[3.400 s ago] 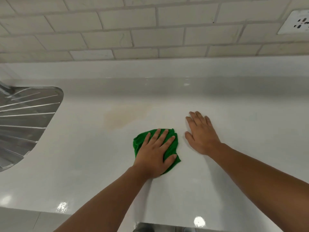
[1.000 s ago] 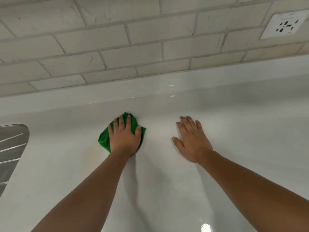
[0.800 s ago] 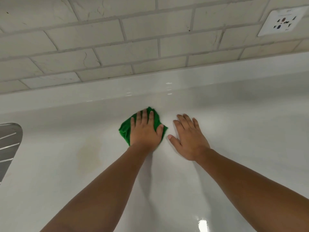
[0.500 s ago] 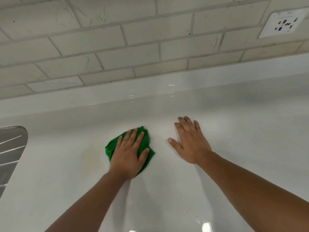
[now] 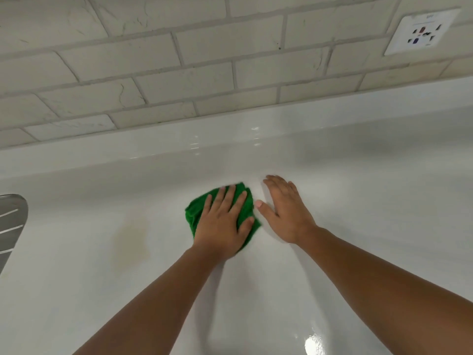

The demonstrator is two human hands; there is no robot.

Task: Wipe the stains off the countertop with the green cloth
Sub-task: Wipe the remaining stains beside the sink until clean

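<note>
— While the head camera looks down at the surface point(image 5: 256, 290), where do you have the green cloth point(image 5: 197, 211)?

— I see it bunched on the white surface near the middle of the view, under my left grip point(image 5: 222, 221). Green shows beyond the fingertips, along the left side of the palm and beside the thumb.

— How is that grip set?

— Spread. Its fingers point(image 5: 227, 198) are straight and slightly fanned, and the palm presses down on the cloth. Nothing curls round it.

— And the other one?

— My right grip point(image 5: 284, 213) lies flat on the bare surface just to the right of the cloth. Its fingers are straight and close together, and the thumb point(image 5: 263, 208) sticks out toward the cloth. The thumb tip is very near the cloth's edge, but I cannot tell whether they touch.

— What about the stain?

— I make out a faint yellowish-brown stain point(image 5: 128, 242) on the surface to the left of the cloth, apart from it and uncovered.

— Anything around them?

— A ribbed metal drainboard point(image 5: 11, 221) cuts in at the left edge. A low white upstand point(image 5: 230, 139) runs along the back of the surface, with pale brick-pattern tiles point(image 5: 204, 73) above it and a white wall socket point(image 5: 422, 33) at the top right.
</note>
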